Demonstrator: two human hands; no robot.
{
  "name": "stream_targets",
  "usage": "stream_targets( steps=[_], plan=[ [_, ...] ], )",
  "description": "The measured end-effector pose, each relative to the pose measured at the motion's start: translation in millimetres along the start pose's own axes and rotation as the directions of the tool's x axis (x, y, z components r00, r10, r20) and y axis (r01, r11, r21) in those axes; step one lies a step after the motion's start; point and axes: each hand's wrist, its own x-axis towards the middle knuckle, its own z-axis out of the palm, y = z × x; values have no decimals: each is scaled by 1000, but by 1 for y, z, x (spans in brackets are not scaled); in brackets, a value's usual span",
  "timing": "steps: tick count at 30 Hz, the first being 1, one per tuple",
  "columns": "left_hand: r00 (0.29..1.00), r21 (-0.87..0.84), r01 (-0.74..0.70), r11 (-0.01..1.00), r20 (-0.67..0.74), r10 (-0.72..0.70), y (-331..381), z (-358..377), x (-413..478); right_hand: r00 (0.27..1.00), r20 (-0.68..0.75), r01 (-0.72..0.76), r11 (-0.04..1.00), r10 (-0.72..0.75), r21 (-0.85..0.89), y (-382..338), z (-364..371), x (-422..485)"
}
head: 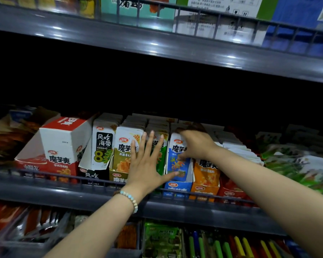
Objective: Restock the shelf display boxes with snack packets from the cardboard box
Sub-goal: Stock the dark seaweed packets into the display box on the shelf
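Progress looks late-stage from where I sit. The blue box (177, 188), orange box (203, 190), olive box (117, 176) and kelp box (90, 176) all stand on the shelf (63, 194) with packets upright right up to their fronts. The red box (45, 167) at the far left shows bare white inner wall behind its low front, so I judge it short of stock, though its raised flap hides much of the inside. No cardboard box is in view and neither hand carries a loose packet, so I cannot tell how much supply is left.

I read the step in hand as seating and squaring the blue packets (177, 164). They stand upright in the blue box, between the green packets (162, 161) and the orange packets (206, 170).

The right hand (196, 146) is on them. Its fingers (181, 130) curl over the top edge of the stack and its thumb (182, 157) presses the printed front, so the front packets are pinched between them.

The left hand (145, 164) is flat, fingers straight and spread wide, gripping nothing. It lies over the green packets just beside, and its thumb reaches across to touch the low front of the blue packets. I would judge it is bracing the neighbours while the blue row settles.
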Motion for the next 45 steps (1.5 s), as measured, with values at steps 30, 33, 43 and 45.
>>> stream_targets(
  steps=[30, 33, 43, 45],
  plan=[
    [1000, -13, 8, 1000, -8, -8, 1, 0, -1, 996, 76, -67, 985, 55, 161, 10, -5, 2],
    [1000, -40, 19, 999, -10, -19, 7, -4, -3, 993, 91, -102, 959, 80, 265, 26, -23, -3],
    [991, -135, 40, 990, 129, -23, 60, -5, -5, 982, 186, -53, 983, 19, 174, 67, -31, -38],
    [986, -134, 64, 989, 160, -42, 66, 0, -6, 986, 164, -61, 978, 28, 198, 67, -26, -38]
  ],
)
